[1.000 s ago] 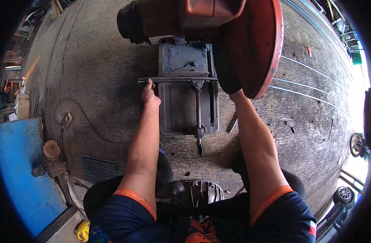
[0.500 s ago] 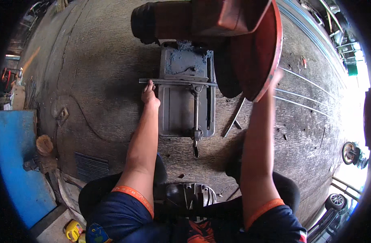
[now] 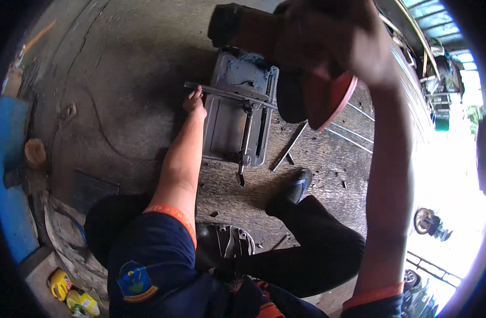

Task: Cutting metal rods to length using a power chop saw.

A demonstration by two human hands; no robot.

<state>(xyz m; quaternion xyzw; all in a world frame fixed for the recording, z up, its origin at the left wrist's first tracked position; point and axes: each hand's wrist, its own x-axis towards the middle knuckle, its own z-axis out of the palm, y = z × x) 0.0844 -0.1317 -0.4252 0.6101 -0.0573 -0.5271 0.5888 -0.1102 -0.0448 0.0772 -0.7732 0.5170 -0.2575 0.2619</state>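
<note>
A cut-off saw with a grey metal base [image 3: 229, 127] stands on the ground in front of me. Clamped across the base is a long grey metal bar [image 3: 219, 93], held by the saw's screw vise [image 3: 247, 127]. My left hand [image 3: 195, 102] grips the bar near its left end, with fingers on top. Above the base, at the right, hangs the saw's red blade guard [image 3: 335, 100], beside the dark motor body. My right hand [image 3: 367, 53] is raised in front of the saw head. It is dark and smeared, so its fingers and any hold on a handle do not show.
Short bar pieces [image 3: 290, 147] lie right of the base, and long thin rods [image 3: 349, 137] beyond them. A cable [image 3: 97, 122] curves over the floor at left. My sandalled foot [image 3: 301, 185] rests near the base. A blue panel [image 3: 12, 175] stands far left.
My right hand has come up from behind the red guard to in front of the saw head. My left hand stays on the bar. The view has tilted, and my right leg now shows.
</note>
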